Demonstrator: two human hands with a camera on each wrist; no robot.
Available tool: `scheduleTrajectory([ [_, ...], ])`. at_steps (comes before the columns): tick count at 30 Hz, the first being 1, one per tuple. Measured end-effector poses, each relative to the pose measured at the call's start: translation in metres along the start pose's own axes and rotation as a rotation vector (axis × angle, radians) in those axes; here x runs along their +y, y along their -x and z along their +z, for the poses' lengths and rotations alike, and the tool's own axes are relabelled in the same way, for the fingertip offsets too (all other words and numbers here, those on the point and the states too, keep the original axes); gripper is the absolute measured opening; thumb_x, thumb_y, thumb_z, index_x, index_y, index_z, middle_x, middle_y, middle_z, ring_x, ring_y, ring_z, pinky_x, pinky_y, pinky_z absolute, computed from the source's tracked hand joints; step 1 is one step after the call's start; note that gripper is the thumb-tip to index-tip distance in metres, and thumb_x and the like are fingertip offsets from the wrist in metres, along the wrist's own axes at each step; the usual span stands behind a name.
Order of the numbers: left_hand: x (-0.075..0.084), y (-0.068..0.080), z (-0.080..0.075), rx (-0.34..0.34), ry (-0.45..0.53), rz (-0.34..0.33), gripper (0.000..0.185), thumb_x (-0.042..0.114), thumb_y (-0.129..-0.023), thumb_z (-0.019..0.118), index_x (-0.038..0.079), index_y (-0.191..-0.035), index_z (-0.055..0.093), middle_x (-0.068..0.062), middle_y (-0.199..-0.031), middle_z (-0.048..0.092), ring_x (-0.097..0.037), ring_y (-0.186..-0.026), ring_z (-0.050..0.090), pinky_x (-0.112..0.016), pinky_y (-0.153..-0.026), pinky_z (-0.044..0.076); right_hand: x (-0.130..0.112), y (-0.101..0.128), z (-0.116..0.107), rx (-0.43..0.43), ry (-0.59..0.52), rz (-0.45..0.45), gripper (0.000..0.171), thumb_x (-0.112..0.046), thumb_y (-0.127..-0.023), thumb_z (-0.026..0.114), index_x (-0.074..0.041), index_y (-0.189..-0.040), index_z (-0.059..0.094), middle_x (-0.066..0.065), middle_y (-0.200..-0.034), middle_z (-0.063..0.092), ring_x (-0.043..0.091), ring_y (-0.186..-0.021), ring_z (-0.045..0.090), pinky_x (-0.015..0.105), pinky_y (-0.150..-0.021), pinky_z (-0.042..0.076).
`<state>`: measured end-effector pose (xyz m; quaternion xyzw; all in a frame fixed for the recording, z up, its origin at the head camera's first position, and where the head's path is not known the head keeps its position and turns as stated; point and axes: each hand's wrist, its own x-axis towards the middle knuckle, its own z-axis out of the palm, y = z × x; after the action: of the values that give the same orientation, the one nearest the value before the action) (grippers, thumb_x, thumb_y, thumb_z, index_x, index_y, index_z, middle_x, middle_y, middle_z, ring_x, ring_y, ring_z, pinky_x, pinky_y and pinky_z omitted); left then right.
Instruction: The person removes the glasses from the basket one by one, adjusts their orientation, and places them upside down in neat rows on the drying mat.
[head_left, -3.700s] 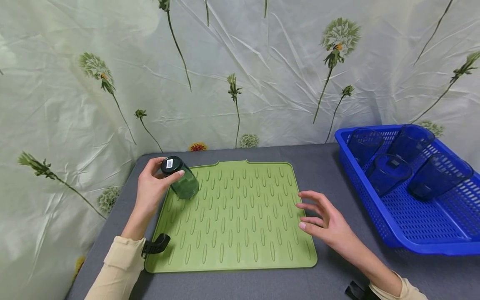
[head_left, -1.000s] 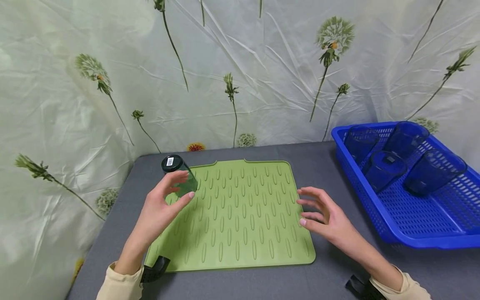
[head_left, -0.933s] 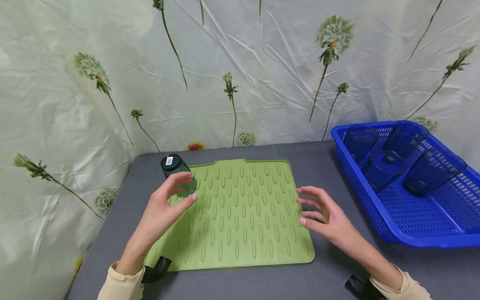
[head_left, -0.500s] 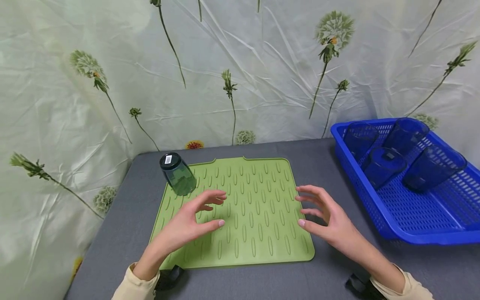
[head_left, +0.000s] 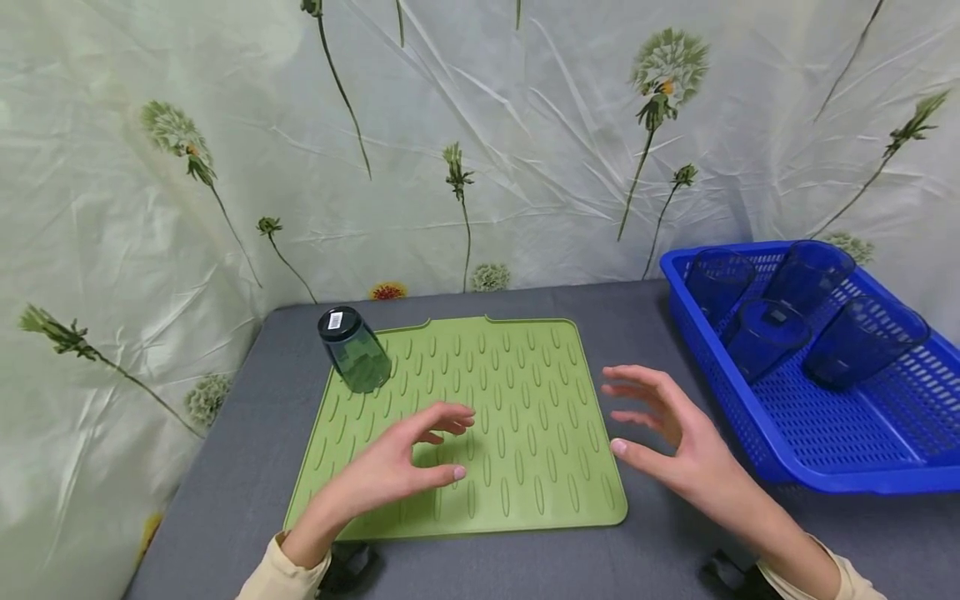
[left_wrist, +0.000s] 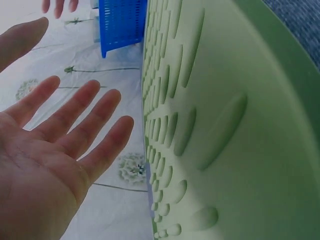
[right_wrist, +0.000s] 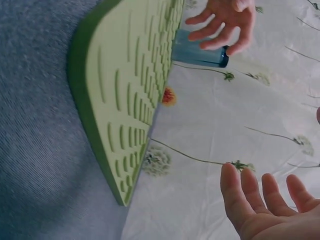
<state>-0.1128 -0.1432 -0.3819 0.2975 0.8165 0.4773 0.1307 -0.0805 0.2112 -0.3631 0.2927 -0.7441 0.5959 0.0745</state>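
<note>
My left hand (head_left: 401,462) hovers over the ridged green rubbery-looking rectangular mat (head_left: 525,504), my right hand (head_left: 690,437) beside its right edge; both have fingers parted, holding nothing; the see-through dark-green cylindrical tumbler (head_left: 363,360) stands base-up at its far-left corner, presumably so the ridges air its rim

blue basket (head_left: 855,429): cut off at head view's right edge | glass label (head_left: 335,320): print too small
</note>
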Motion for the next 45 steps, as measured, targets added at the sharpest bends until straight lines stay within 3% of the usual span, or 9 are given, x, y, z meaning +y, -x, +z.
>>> scheduleTrajectory([
  [9, -0.003, 0.002, 0.003, -0.036, 0.088, 0.003, 0.056, 0.015, -0.087, 0.076, 0.028, -0.135, 0.051, -0.004, -0.130, 0.060, -0.024, -0.121, 0.055, -0.045, -0.102, 0.046, -0.010, 0.000, -0.010, 0.001, 0.019, -0.024, 0.073, 0.020, -0.080, 0.068, 0.002, -0.145, 0.038, 0.019, -0.142, 0.045, 0.032, -0.128, 0.045, 0.027, -0.098, 0.048],
  [28, -0.003, 0.001, -0.001, -0.046, 0.069, 0.005, 0.055, 0.020, -0.088, 0.076, 0.026, -0.136, 0.051, -0.004, -0.129, 0.060, -0.024, -0.118, 0.057, -0.047, -0.101, 0.046, -0.041, 0.000, -0.040, 0.059, 0.113, -0.067, 0.076, 0.026, -0.076, 0.066, 0.007, -0.144, 0.036, 0.023, -0.143, 0.043, 0.027, -0.129, 0.045, 0.023, -0.100, 0.043],
  [36, -0.002, 0.001, -0.002, -0.048, 0.068, -0.006, 0.055, 0.019, -0.088, 0.075, 0.022, -0.137, 0.051, -0.004, -0.129, 0.061, -0.023, -0.119, 0.057, -0.048, -0.101, 0.045, -0.054, 0.001, -0.057, 0.087, 0.291, 0.075, 0.080, 0.022, -0.079, 0.068, -0.004, -0.148, 0.037, 0.013, -0.145, 0.044, 0.021, -0.132, 0.042, 0.019, -0.100, 0.042],
  [45, -0.003, 0.001, 0.000, -0.034, 0.063, -0.021, 0.055, 0.016, -0.088, 0.075, 0.017, -0.137, 0.051, -0.003, -0.128, 0.062, -0.022, -0.118, 0.058, -0.046, -0.101, 0.046, -0.059, 0.002, -0.084, 0.107, 0.436, 0.110, 0.081, 0.017, -0.079, 0.072, -0.009, -0.148, 0.038, 0.008, -0.144, 0.044, 0.012, -0.130, 0.042, 0.011, -0.095, 0.040],
])
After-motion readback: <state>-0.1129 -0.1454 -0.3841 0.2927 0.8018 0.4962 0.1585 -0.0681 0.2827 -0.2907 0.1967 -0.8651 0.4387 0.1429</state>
